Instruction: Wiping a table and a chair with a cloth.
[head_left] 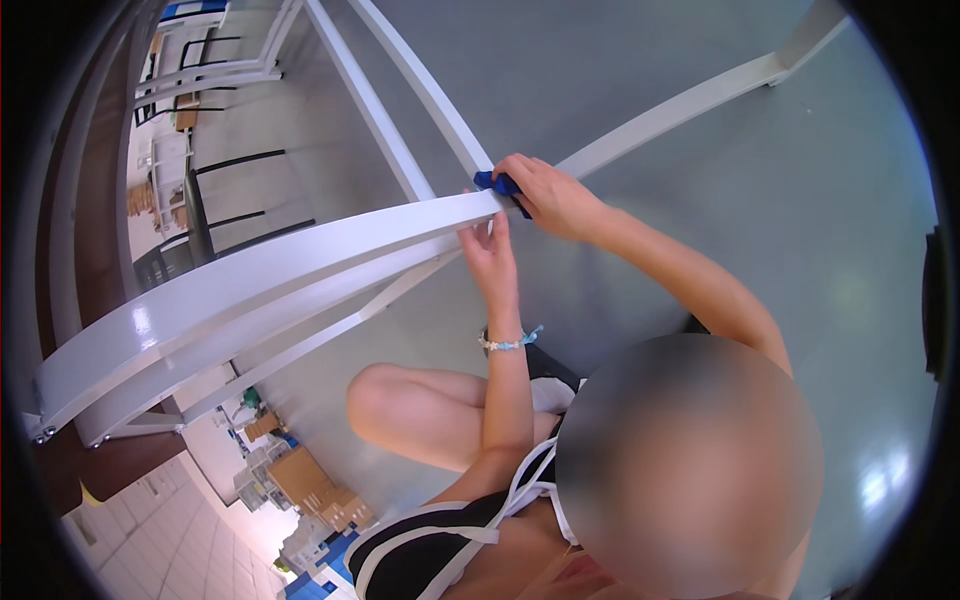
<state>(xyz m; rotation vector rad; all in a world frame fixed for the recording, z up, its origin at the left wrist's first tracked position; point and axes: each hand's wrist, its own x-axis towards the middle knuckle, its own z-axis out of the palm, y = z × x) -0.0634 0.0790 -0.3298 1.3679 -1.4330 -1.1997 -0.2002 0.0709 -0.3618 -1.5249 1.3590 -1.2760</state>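
Observation:
A white metal table frame runs across the view, its bars meeting near the middle. At that corner my right hand presses a bunched dark blue cloth against the metal, fingers closed round it. Just below, my left hand, with a beaded bracelet on its wrist, grips the same bar from underneath. Its thumb lies on the near side; the other fingers go partly behind the bar and are hidden there. What lies under the blue cloth cannot be seen.
Brown board edges and more white bars stand at the left. A long low bar stretches to the upper right over the grey floor. Black-framed chairs and cardboard boxes are farther off. My bent knee is close below the frame.

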